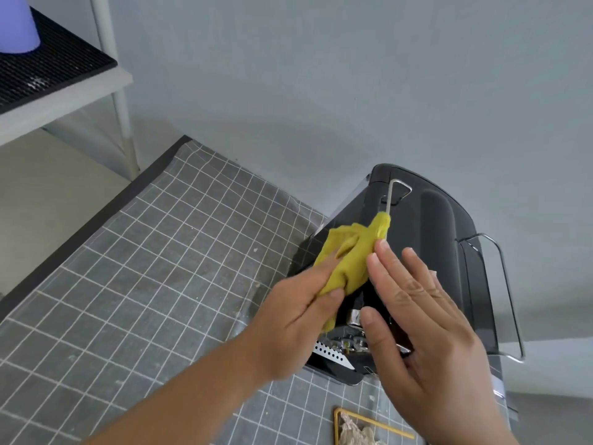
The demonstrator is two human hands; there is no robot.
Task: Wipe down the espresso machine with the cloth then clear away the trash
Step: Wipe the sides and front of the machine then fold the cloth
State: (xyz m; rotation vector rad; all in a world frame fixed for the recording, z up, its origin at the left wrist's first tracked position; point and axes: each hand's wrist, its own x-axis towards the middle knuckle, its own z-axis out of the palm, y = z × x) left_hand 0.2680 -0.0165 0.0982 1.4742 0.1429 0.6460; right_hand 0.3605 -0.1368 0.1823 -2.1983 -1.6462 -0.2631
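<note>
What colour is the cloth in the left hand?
The cloth is yellow-green, seen clearly in the head view.

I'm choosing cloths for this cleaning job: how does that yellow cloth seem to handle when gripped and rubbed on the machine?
The yellow cloth looks soft and floppy: it bunches into folds in the left hand. Probably light, since a loose grip holds it. It seems to drape against the espresso machine rather than slide off, with the right hand open beside it.

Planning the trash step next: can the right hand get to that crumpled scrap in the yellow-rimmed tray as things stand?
Probably yes. The right hand is open, holds nothing, and hovers just above the tray with the crumpled trash; nothing lies between them.
</note>
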